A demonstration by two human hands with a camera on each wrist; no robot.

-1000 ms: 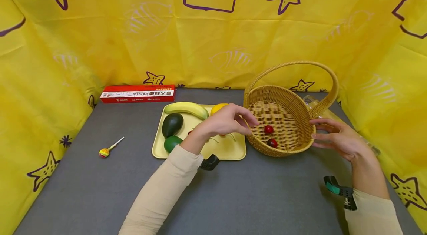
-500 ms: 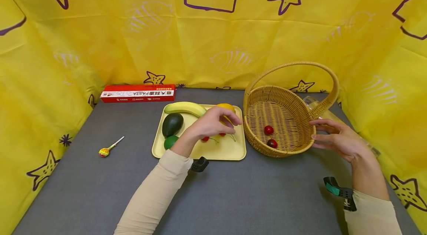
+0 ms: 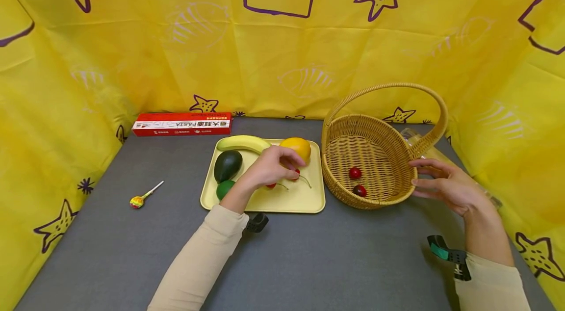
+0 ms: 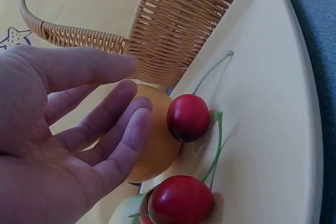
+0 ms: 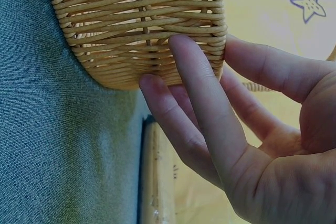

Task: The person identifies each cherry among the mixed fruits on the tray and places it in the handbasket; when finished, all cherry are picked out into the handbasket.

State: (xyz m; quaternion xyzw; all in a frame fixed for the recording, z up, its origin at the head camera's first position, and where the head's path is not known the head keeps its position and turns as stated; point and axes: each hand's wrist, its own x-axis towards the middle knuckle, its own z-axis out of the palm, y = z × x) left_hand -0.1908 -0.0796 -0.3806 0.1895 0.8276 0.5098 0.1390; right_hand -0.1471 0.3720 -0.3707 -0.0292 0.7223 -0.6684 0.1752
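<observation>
My left hand [image 3: 270,166] hovers over the cream tray [image 3: 304,204], fingers loosely curved with nothing between them. Close to its fingertips in the left wrist view lie a red cherry [image 4: 188,117] with a green stem and a second cherry [image 4: 181,200]. An orange-yellow fruit [image 3: 296,148] sits behind the hand. My right hand [image 3: 452,186] touches the outer right side of the wicker basket [image 3: 368,122]; in the right wrist view its fingertips rest on the weave [image 5: 131,24] and near the rim. Two cherries, one at the back [image 3: 355,172] and one nearer [image 3: 359,190], lie inside the basket.
A banana [image 3: 243,143], a dark green avocado-like fruit [image 3: 228,166] and a green fruit [image 3: 225,188] occupy the tray's left. Beyond stands a red pasta box [image 3: 182,124]. A lollipop [image 3: 138,201] lies at left. The basket's tall handle [image 3: 397,85] arches upward; a clear package lies behind it.
My left hand has moved left from the basket's near side and lowered over the cherries on the tray. The right hand stays at the basket.
</observation>
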